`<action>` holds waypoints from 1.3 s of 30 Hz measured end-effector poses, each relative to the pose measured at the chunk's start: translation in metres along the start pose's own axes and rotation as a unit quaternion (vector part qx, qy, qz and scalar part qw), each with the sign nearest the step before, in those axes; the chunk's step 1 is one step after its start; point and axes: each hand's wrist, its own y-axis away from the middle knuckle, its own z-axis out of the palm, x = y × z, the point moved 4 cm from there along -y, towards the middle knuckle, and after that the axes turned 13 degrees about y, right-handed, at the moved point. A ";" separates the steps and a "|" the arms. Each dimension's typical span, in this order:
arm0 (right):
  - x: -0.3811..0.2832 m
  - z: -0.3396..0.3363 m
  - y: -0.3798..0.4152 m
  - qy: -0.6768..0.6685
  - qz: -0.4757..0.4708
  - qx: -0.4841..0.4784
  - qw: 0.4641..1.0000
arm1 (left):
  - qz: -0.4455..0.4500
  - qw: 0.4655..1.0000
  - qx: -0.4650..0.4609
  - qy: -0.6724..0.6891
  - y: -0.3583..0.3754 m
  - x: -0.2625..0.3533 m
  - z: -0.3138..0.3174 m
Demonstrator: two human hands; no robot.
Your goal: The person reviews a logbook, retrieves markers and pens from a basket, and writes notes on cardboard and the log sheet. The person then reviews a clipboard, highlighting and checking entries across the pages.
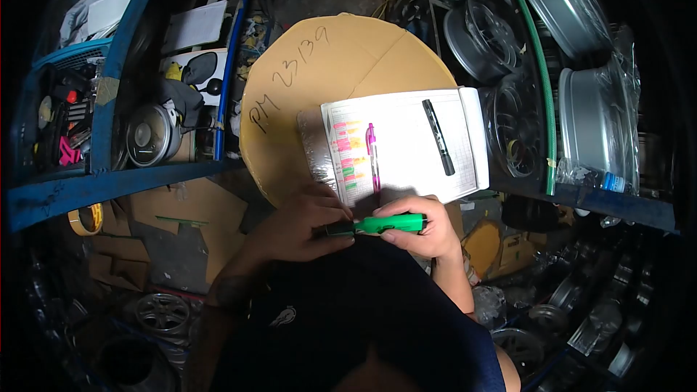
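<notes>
A green highlighter [396, 223] lies crosswise between my two hands, close to my body. My right hand [428, 229] grips its green barrel, fingers wrapped round it. At the dark cap end, my left hand [312, 221] is closed with its fingertips pinching the cap. Just beyond my hands a notebook [406, 138] lies open, its left page showing printed rows marked in pink, orange and green. On it rest a pink pen [373, 152] and a black marker [438, 138], apart from each other. Under the notebook is a round cardboard piece [290, 65] with handwriting on it.
Blue shelving [109, 94] at the left holds a basket, tools and a round metal part [150, 134]. Several wheel rims [595, 120] stand on the right rack, some wrapped in plastic. Cardboard [181, 210] and a roll of tape [87, 219] are at the lower left.
</notes>
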 end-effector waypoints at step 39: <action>0.033 -0.018 -0.073 0.216 0.183 0.101 0.954 | -0.043 0.891 0.289 -0.347 -0.034 -0.046 -0.053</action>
